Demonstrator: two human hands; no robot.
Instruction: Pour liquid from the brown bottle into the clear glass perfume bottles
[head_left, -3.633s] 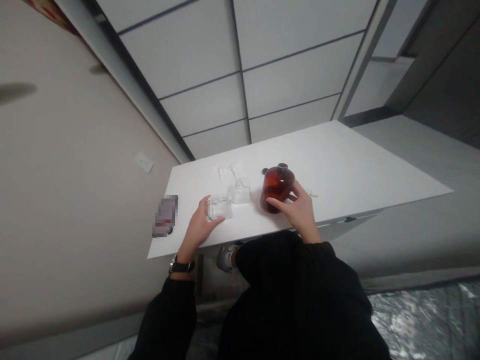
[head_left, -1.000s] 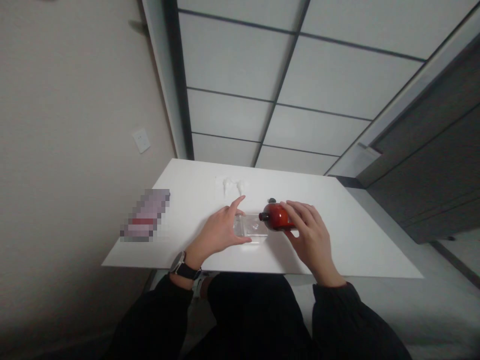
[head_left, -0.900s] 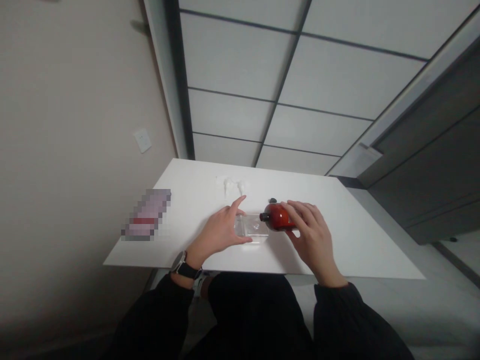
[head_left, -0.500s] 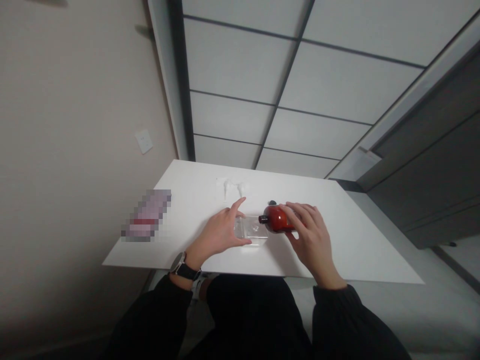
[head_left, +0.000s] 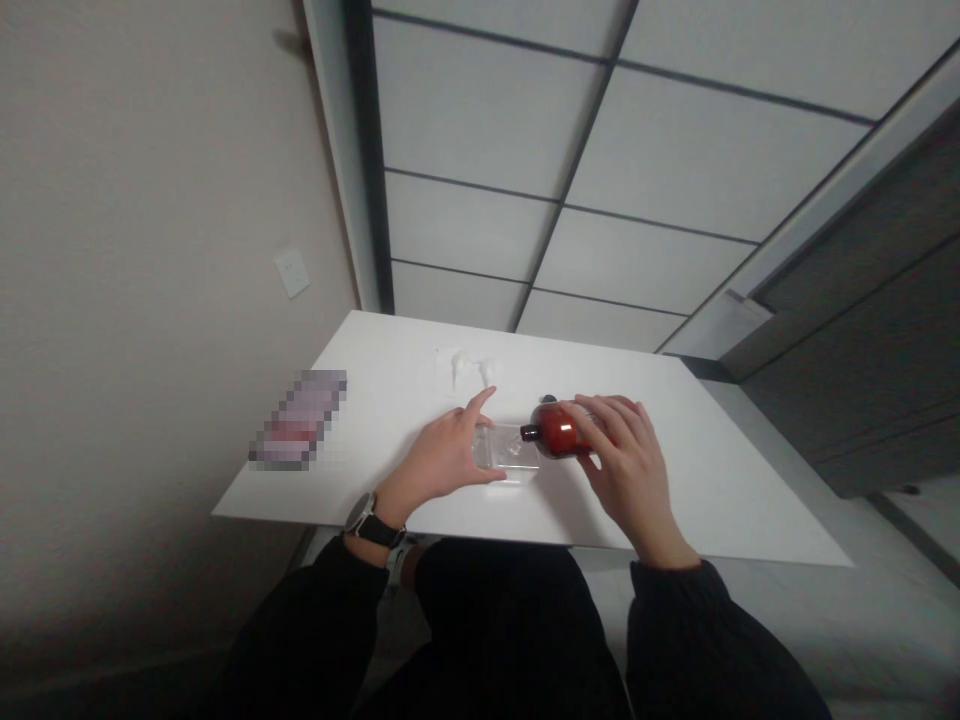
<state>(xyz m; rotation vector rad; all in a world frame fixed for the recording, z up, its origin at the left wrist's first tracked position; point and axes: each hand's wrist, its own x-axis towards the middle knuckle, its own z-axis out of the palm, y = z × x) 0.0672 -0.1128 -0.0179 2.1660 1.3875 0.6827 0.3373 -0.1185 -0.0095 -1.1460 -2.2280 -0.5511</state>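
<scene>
My left hand (head_left: 444, 452) grips a clear plastic container (head_left: 517, 455) on the white table, thumb and fingers spread along its sides. In my right hand (head_left: 626, 465) is a dark red bottle (head_left: 556, 430), tipped onto its side with its black neck (head_left: 531, 433) pointing left. The neck is over the right part of the container; whether they touch I cannot tell. No stream of liquid can be made out. Just behind the bottle lies a small black cap-like piece (head_left: 549, 399).
Small white pieces (head_left: 484, 372) lie on a clear sheet or tray behind my left hand. A blurred-out pinkish flat object (head_left: 304, 420) rests at the left end of the white table (head_left: 720, 480). Beyond the table stands a panelled wall (head_left: 465, 215).
The view has shifted slightly. The red bottle shows more of its side and looks tipped a little flatter. My left hand keeps its hold on the container.
</scene>
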